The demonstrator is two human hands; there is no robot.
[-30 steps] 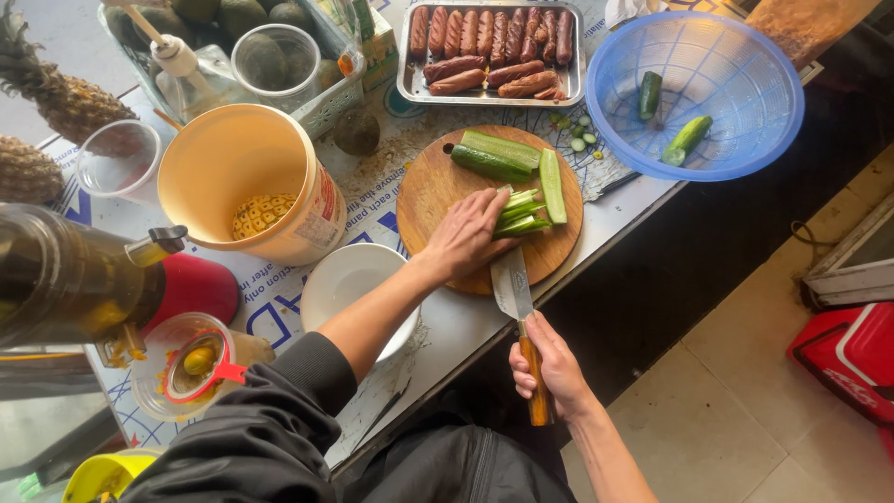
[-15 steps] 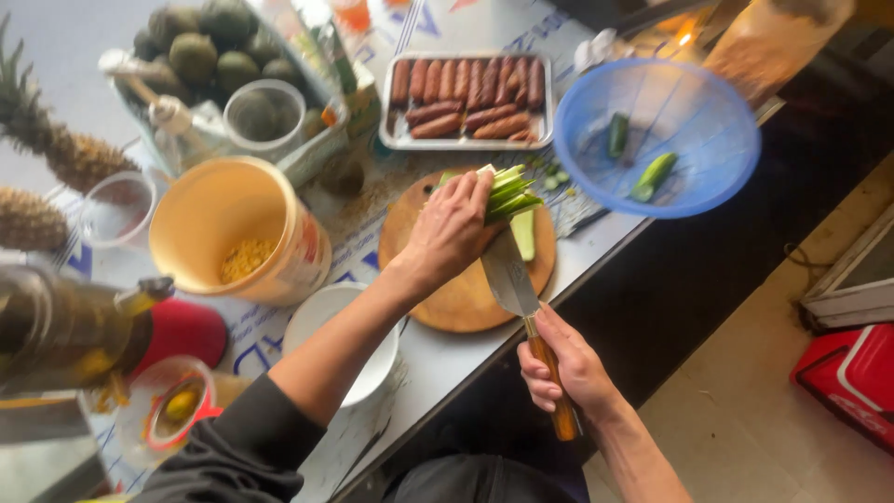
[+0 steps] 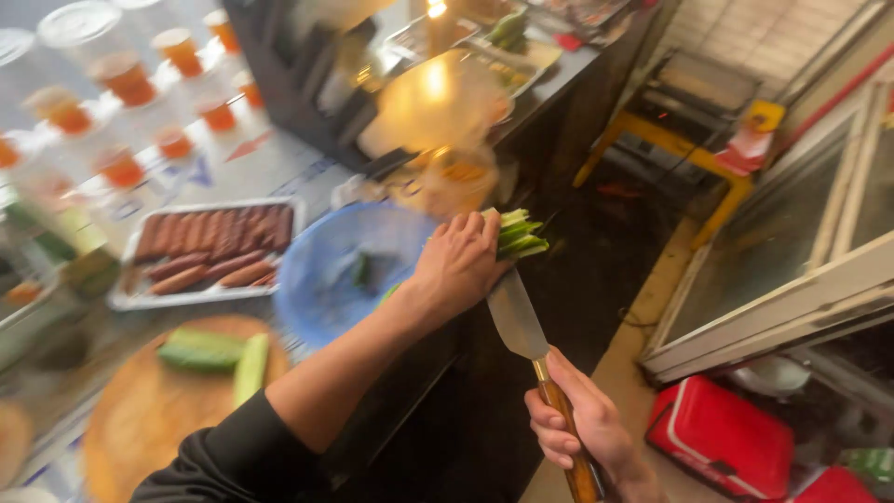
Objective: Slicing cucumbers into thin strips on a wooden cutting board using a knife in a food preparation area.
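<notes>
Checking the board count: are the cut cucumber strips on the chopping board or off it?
Off it. The left hand holds the cucumber strips in the air beyond the blue basket; the wooden board keeps only two cucumber pieces.

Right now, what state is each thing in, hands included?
Left hand: shut on bundle of green cucumber sticks, lifted off the counter.
Right hand: shut on wooden-handled broad-bladed knife, blade up.
Round wooden cutting board: bears cut cucumber pieces.
Blue plastic colander: nearly empty.
Metal tray: full of sausages.
</notes>
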